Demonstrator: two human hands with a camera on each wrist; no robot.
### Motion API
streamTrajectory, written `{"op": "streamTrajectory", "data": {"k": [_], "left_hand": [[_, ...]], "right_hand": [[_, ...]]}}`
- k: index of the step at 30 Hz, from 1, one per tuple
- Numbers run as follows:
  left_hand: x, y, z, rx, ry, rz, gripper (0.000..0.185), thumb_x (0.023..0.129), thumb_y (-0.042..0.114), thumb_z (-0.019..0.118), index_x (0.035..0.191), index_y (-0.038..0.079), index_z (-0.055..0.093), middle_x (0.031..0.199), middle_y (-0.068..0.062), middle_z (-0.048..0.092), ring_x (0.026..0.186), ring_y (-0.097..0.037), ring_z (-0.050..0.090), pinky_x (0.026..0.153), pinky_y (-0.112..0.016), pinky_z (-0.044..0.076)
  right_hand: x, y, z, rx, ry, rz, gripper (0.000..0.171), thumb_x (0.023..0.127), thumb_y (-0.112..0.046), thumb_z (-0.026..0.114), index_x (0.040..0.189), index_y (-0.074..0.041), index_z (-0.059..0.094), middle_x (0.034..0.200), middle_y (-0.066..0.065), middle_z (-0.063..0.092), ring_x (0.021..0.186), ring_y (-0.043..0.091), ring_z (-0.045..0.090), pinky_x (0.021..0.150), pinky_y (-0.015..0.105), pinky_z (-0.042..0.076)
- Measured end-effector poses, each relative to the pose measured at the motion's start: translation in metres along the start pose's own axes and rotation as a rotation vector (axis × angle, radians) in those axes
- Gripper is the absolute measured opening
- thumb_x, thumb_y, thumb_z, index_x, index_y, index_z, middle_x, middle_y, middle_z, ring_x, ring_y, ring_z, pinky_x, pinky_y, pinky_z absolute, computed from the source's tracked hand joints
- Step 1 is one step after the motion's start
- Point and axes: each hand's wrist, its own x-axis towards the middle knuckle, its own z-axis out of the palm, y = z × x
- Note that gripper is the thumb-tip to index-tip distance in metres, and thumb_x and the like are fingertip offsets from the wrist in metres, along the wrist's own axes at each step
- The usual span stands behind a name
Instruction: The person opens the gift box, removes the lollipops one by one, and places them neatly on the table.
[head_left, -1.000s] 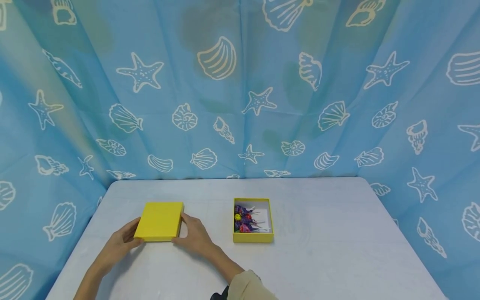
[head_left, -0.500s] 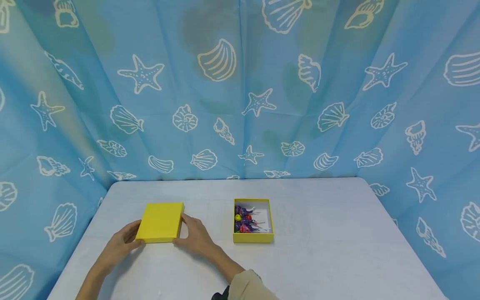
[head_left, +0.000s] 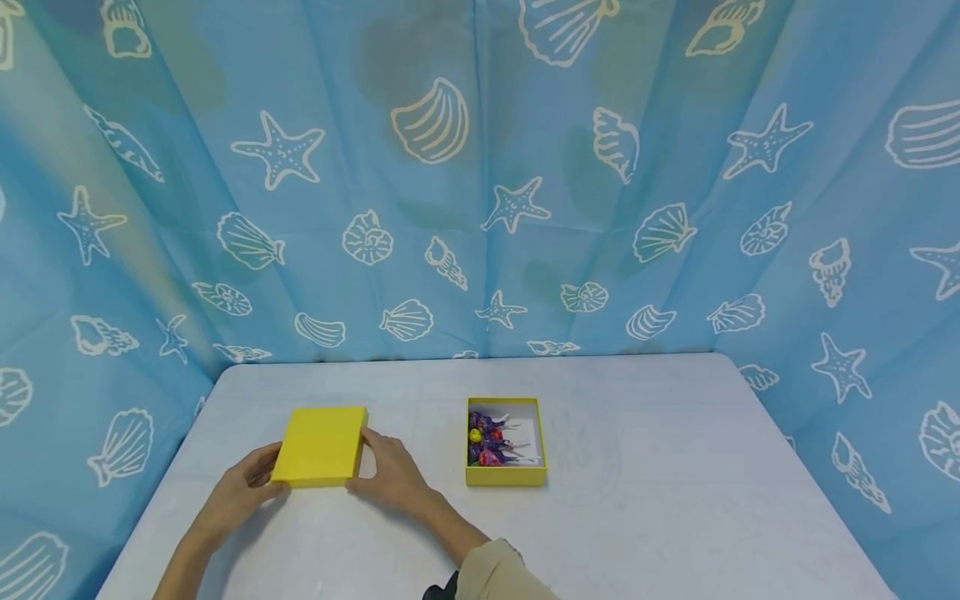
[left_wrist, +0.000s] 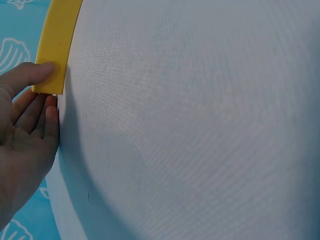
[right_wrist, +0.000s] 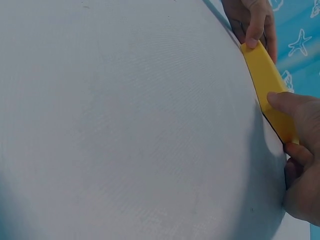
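Nothing shifts since earlier | left hand [head_left: 238, 493], right hand [head_left: 392, 479]: grip holding yellow lid [head_left: 320, 446] between them | counter [head_left: 660, 517] beneath | open box [head_left: 506, 442] right of grip.

Lid [head_left: 320, 445] at 8 o'clock: plain yellow. Open box [head_left: 506, 477] at 6 o'clock: yellow walls, white floor, holding purple, red and yellow wrapped lollipops [head_left: 487, 441]. Table [head_left: 660, 500]: pale grey-white. Curtain [head_left: 480, 183] from 9 to 3 o'clock: light blue, cream shell and starfish outlines. Sleeve [head_left: 498, 575]: beige.
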Motion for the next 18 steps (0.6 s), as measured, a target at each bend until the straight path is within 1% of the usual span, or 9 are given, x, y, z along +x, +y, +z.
{"op": "streamTrajectory", "data": {"k": [4, 9, 12, 15, 18], "left_hand": [[0.000, 0.000, 0.001, -0.007, 0.005, -0.006, 0.076, 0.090, 0.008, 0.071, 0.151, -0.009, 0.028, 0.152, -0.033, 0.032, 0.138, -0.047, 0.033, 0.110, -0.054, 0.032], [0.000, 0.001, 0.002, -0.013, 0.008, -0.014, 0.078, 0.090, 0.006, 0.070, 0.152, -0.009, 0.025, 0.153, -0.034, 0.029, 0.139, -0.048, 0.032, 0.110, -0.054, 0.032], [0.000, 0.002, 0.002, -0.021, 0.005, -0.014, 0.084, 0.090, 0.011, 0.072, 0.154, -0.008, 0.021, 0.154, -0.034, 0.027, 0.139, -0.048, 0.032, 0.110, -0.055, 0.031], [-0.001, 0.003, 0.001, -0.029, 0.000, -0.009, 0.091, 0.088, 0.019, 0.075, 0.155, -0.007, 0.019, 0.154, -0.033, 0.027, 0.139, -0.048, 0.032, 0.111, -0.054, 0.031], [-0.002, 0.004, -0.002, -0.030, -0.010, -0.006, 0.096, 0.088, 0.027, 0.077, 0.155, -0.007, 0.017, 0.154, -0.034, 0.027, 0.138, -0.048, 0.033, 0.111, -0.055, 0.031]], "right_hand": [[-0.001, -0.001, -0.002, -0.018, -0.013, -0.013, 0.081, 0.086, -0.033, 0.080, 0.154, -0.015, 0.039, 0.151, -0.006, 0.046, 0.139, 0.016, 0.040, 0.111, 0.032, 0.035], [-0.004, 0.001, -0.004, -0.045, -0.055, -0.027, 0.086, 0.086, -0.035, 0.079, 0.156, -0.014, 0.033, 0.155, -0.004, 0.041, 0.141, 0.014, 0.037, 0.112, 0.032, 0.033], [-0.007, 0.003, -0.006, -0.083, -0.080, -0.040, 0.087, 0.087, -0.037, 0.078, 0.157, -0.014, 0.032, 0.156, -0.002, 0.039, 0.142, 0.015, 0.036, 0.112, 0.031, 0.032], [-0.011, 0.004, -0.008, -0.117, -0.090, -0.078, 0.084, 0.089, -0.037, 0.076, 0.156, -0.012, 0.033, 0.156, 0.000, 0.039, 0.142, 0.016, 0.036, 0.113, 0.031, 0.030], [-0.016, 0.003, -0.013, -0.107, -0.094, -0.102, 0.079, 0.091, -0.035, 0.074, 0.155, -0.011, 0.035, 0.156, 0.001, 0.039, 0.142, 0.017, 0.036, 0.113, 0.030, 0.029]]}}
